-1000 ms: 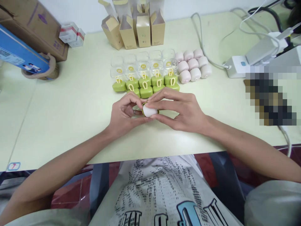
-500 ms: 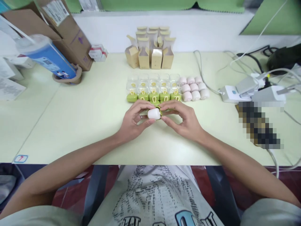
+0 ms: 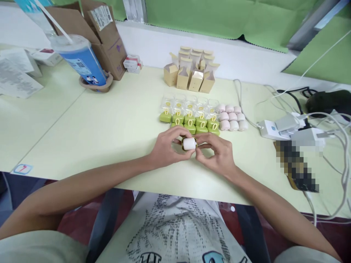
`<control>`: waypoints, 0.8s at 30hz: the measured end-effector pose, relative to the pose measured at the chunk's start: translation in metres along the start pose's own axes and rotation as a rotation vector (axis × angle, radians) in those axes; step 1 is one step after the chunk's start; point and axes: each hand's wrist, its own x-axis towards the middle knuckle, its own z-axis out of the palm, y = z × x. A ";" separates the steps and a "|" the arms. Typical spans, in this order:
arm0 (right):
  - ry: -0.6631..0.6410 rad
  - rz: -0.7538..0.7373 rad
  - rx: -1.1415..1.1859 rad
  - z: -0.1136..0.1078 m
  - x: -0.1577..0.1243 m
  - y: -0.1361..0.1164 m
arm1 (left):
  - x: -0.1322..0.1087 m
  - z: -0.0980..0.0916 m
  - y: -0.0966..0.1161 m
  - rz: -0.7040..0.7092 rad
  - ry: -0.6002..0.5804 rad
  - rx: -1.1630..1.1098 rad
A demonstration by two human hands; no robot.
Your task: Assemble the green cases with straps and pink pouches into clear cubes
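Note:
My left hand and my right hand meet over the front middle of the table. Between their fingertips is a small white rounded case seated in a dark green cover, whose rim shows around it. Both hands pinch this piece from its two sides. Just beyond my fingers stand two rows of green cases with yellow loops. Behind these are clear plastic boxes with yellow marks. To their right sit several pale pink and white rounded cases in a block.
Small open cardboard boxes stand by the wall. At the left are a blue cup in a holder, a large carton and small red-white boxes. A power strip with chargers and cables lies right, near a blurred-out object.
The view has tilted and shifted. The white case sits more squarely inside the cover's rim, with my fingers regripped around it. More of the second row of green cases shows.

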 end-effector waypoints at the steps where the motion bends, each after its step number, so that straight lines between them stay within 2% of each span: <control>1: 0.004 -0.008 -0.010 0.000 0.000 -0.001 | 0.001 0.000 0.000 0.004 0.004 -0.005; 6: 0.018 0.009 0.028 -0.002 0.001 -0.003 | 0.003 -0.003 -0.001 0.043 -0.019 -0.014; 17: 0.045 -0.074 -0.050 -0.006 0.001 -0.003 | 0.005 -0.005 -0.004 -0.012 -0.074 -0.073; 24: 0.068 -0.035 -0.042 -0.005 0.000 -0.005 | 0.007 -0.010 -0.008 -0.051 -0.125 -0.133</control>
